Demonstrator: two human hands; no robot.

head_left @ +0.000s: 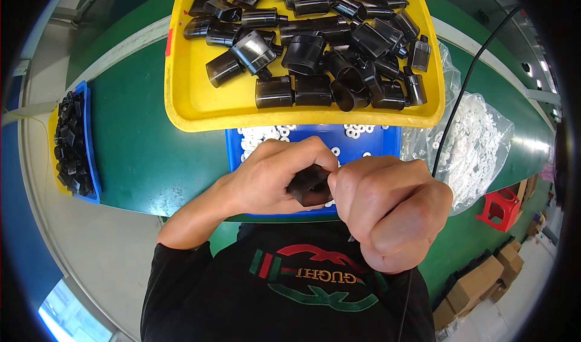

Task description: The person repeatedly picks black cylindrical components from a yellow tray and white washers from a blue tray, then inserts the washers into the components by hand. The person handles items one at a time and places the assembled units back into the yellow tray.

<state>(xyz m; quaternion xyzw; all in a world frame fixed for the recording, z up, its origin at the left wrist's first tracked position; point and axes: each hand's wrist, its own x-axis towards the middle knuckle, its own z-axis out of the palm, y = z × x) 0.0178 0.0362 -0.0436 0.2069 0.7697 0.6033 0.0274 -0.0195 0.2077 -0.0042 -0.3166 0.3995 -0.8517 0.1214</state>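
Clamping one smooth, hollow, smoky-plastic cup (299,186) in our left hand (265,175), we ball our right hand (394,206) at its rim, contents hidden; beyond, one yellow tray (196,107).

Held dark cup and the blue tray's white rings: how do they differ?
Look: the dark cup is deep and smoky, the white rings flat and pale. Size: the dark cup dwarfs each of the white rings. State: the left hand holds the dark cup; the white rings lie loose in the blue tray. Both have openings.
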